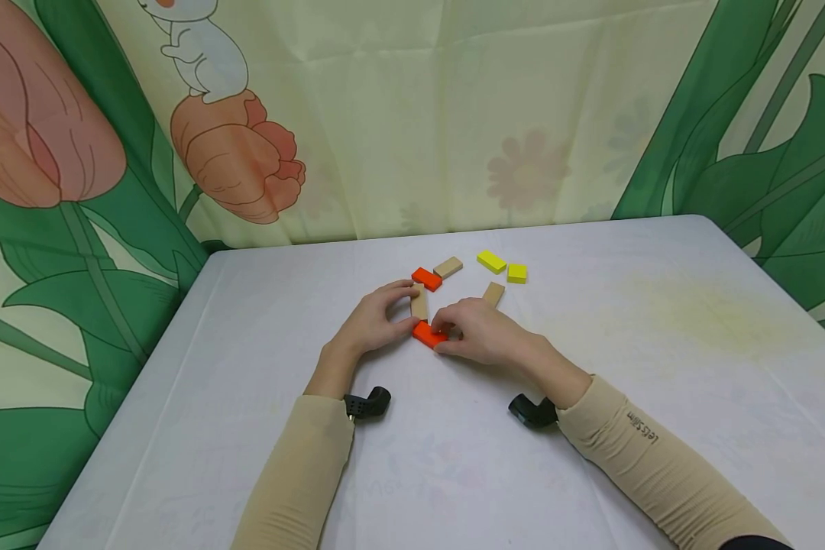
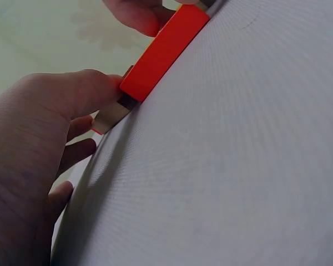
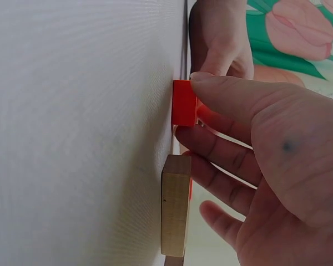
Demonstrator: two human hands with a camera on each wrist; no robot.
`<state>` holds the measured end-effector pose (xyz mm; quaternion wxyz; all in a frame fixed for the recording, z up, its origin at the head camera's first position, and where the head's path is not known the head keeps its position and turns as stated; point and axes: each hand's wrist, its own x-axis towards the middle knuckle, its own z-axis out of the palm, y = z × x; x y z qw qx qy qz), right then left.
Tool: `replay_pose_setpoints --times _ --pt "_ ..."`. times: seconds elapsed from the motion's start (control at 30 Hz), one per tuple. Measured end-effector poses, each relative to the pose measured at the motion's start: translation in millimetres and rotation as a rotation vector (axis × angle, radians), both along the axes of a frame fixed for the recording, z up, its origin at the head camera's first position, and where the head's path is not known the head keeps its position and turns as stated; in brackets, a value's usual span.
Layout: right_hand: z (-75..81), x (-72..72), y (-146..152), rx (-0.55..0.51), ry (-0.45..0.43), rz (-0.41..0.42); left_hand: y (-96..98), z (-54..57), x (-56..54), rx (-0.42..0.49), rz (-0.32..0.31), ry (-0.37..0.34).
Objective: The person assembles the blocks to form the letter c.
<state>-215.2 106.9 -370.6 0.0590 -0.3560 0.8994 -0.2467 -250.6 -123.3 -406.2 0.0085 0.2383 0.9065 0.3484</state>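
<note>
Between thumb and fingers, my right hand (image 1: 481, 332) pinches a red block (image 1: 427, 334) that lies on the table. The right wrist view shows the end of this red block (image 3: 183, 102) under the thumb. A tan wooden block (image 1: 419, 303) runs away from its left end. My left hand (image 1: 378, 317) rests beside that corner; its thumb touches the red block's end, and its fingertips reach the far end of the tan block. Another tan block (image 1: 493, 294) is partly hidden behind my right hand.
Farther back lie a second red block (image 1: 427, 279) and a tan block (image 1: 448, 267), set end to end at an angle. Two yellow blocks (image 1: 491, 261) sit to their right. A white cloth covers the table (image 1: 247, 344); a printed curtain (image 1: 385, 114) hangs behind.
</note>
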Motion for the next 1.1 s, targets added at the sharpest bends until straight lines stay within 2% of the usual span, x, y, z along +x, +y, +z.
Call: replay_pose_setpoints --times 1.1 --pt "0.1 0.4 2.0 -0.016 0.019 0.021 -0.4 -1.5 -0.5 -0.012 0.006 -0.005"
